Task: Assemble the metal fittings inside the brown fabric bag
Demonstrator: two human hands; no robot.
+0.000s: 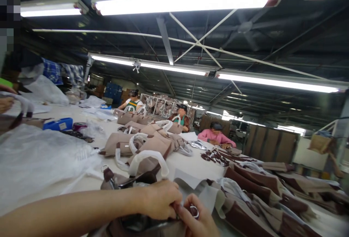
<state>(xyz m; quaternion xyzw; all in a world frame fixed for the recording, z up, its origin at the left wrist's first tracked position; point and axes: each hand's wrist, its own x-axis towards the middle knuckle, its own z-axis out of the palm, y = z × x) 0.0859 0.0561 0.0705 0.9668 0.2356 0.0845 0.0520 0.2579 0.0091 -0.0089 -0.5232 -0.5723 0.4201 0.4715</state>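
Left hand (160, 198) fisted over brown bag (141, 224), right hand (197, 218) pinching metal ring (194, 211), apparently its strap hardware

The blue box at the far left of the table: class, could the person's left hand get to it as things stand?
Probably not readily. The left hand is closed on a brown bag beside the right hand, and the blue box lies well beyond, past a heap of white sheeting.

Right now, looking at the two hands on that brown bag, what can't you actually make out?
- Head view: the dark brown leather bag is cut off by the bottom edge.
- The small metal ring is half covered by the right hand.
- The left hand hides its own fingertips.
- Dark brown strap pieces far up the white table: too small.
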